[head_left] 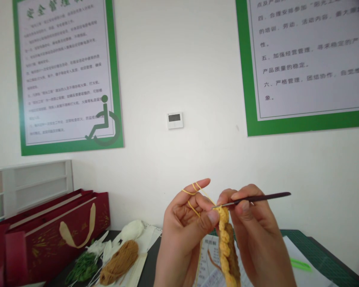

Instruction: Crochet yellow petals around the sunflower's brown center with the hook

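Observation:
My left hand [187, 223] is raised in front of me, its thumb and fingers pinching the top of a yellow crocheted piece [226, 249] that hangs down between both hands. Yellow yarn [195, 187] is wound over its index and middle fingers. My right hand [251, 231] is closed on a dark crochet hook [257, 198], whose tip sits in the top stitches of the piece and whose handle points right.
On the dark table lie a brown yarn skein [119, 262], green yarn [83, 268], a white yarn ball [133, 230] and printed paper sheets [208, 259]. A red gift bag [48, 235] stands at left. A green cutting mat [311, 249] is at right. Green-framed posters [66, 75] hang on the wall.

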